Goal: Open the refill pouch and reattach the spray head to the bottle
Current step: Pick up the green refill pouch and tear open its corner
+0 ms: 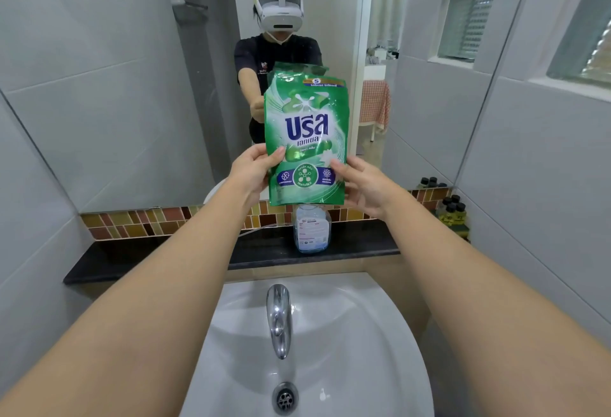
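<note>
Fingers [276, 155] of both hands closed on upright, sealed refill pouch [305, 138] above bottle [312, 229]; next, tearing its top.

Soft, even daylight fills the room, coming from the frosted windows [469, 16] up and to the right of my right hand [365, 186]. Shadows are faint; my arms cast almost none on the sink [380, 334] below. The tap [279, 317] carries bright glints, and the pouch [305, 138] between my hands has a mild sheen. The wide lens bends the walls and stretches my forearms at the edges. The middle is sharp; the corners soften.
</note>
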